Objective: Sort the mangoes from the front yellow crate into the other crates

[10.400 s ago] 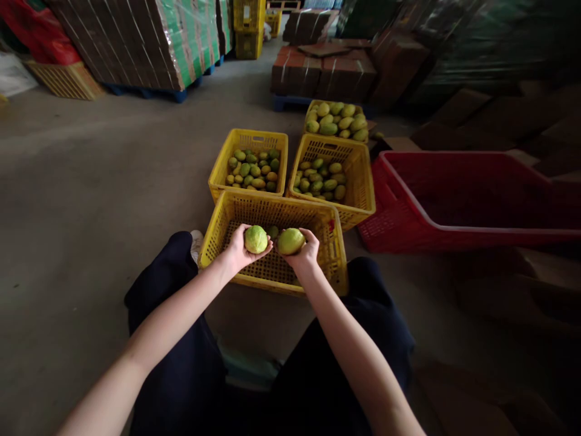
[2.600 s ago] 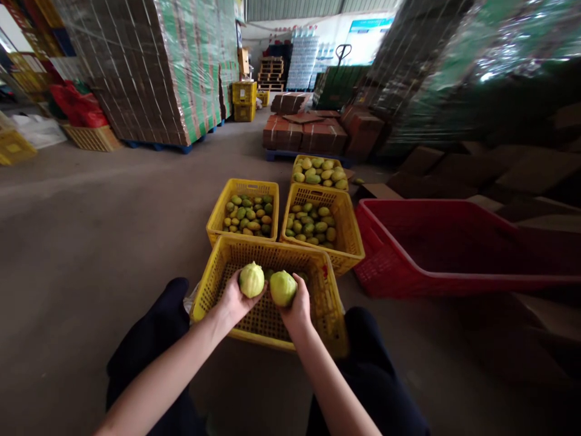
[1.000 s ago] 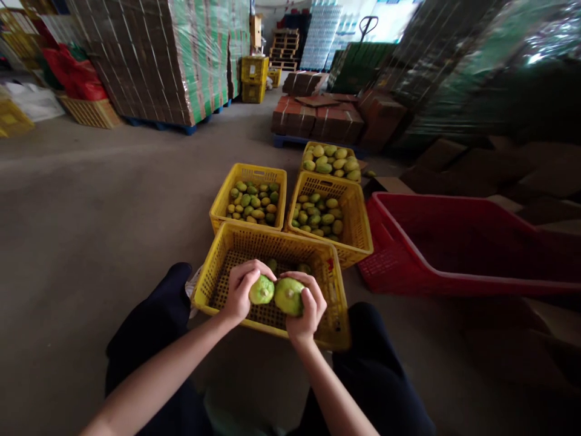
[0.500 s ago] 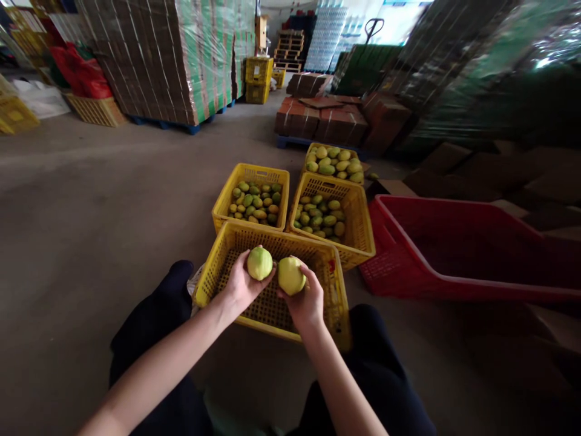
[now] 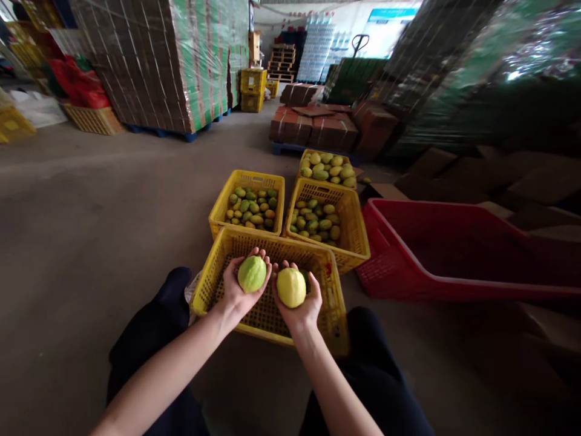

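Note:
My left hand (image 5: 236,295) is cupped palm-up around a light-green, slightly ridged round fruit (image 5: 252,274). In my right hand (image 5: 305,309) rests a paler yellow fruit (image 5: 291,287), with the fingers curled up behind it and the thumb at its right side. Both hands are side by side, a small gap between the two fruits, above a yellow plastic crate (image 5: 267,327) with a perforated floor. Something dark green shows just behind the yellow fruit, partly hidden; I cannot make out what it is.
Beyond stand yellow crates of green and yellow fruit: a left crate (image 5: 218,209), a right crate (image 5: 356,227) and a back crate (image 5: 306,158). A large red bin (image 5: 399,260) is at the right. Farther off are flattened cardboard bundles (image 5: 290,127) and a wrapped pallet stack (image 5: 149,66).
The hands have turned more palm-up and the fruits have rolled, showing other sides. The fruits are slightly lower and farther apart. The view has shifted slightly.

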{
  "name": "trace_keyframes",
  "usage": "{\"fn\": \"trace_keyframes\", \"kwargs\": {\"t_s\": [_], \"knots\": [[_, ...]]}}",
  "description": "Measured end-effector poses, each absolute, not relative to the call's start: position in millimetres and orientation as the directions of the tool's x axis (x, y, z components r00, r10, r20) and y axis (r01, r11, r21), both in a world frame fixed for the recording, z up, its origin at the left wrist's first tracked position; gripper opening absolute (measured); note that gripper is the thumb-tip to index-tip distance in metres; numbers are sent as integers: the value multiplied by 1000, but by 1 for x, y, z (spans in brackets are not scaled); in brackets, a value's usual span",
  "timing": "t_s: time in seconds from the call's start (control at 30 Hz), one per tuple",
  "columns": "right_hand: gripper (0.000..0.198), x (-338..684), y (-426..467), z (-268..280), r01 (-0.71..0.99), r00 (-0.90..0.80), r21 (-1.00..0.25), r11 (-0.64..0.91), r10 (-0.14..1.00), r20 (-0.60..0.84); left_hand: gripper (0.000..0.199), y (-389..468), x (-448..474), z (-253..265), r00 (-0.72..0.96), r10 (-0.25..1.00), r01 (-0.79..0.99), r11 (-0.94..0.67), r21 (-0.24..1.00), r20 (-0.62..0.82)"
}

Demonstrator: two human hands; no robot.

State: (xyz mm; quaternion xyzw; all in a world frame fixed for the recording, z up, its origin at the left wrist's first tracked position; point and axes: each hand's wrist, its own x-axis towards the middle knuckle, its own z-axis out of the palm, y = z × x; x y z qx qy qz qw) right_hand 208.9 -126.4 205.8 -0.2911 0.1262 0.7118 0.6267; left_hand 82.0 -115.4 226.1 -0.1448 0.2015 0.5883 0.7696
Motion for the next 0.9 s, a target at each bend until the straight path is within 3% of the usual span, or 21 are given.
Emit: {"fn": "trace_keyframes", "kwargs": {"t_s": [0.63,0.77,0.9], "knots": [[20,216,-130,208,-964,-92,-170,-202,862,-499,45,-116,93,221,231,832,-949,307,73,-505],[21,229,-128,208,-974,-77,-145,-176,851,-519,37,-110,87,211,273,834,-872,425,242,-480],[24,250,-125,203,-965,-7,-228,-127,885,-465,23,-128,87,185,401,741,-454,671,586,-539]]}}
